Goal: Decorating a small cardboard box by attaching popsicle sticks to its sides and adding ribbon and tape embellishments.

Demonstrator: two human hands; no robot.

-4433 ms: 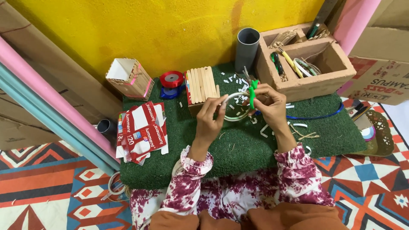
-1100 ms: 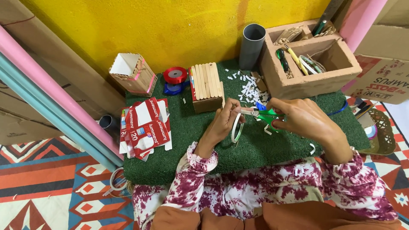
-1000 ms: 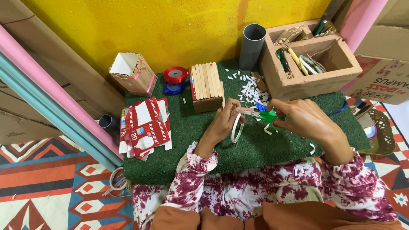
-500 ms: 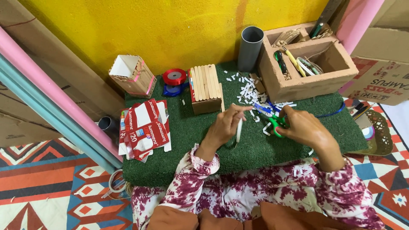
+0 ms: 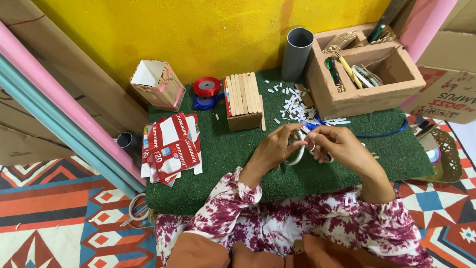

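White tape ring point(image 5: 297, 151) upright on edge, left hand point(image 5: 271, 149) gripping it, right hand point(image 5: 337, 146) pinching its strip, hands close together

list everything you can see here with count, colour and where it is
green mat: one, green, on the patterned floor
wooden stick block: one, tan, back middle of mat
ribbon spool: one, red, left of the block
small cardboard house: one, tan with pink trim, back left
flattened cartons: a few, red and white, left edge of mat
grey pipe: one, upright, against the yellow wall
divided box: one, brown, back right, tools inside
paper bits: many, white, in front of the pipe
white ring: one, between both hands
left hand: on the ring
right hand: beside the ring; what it grips is unclear
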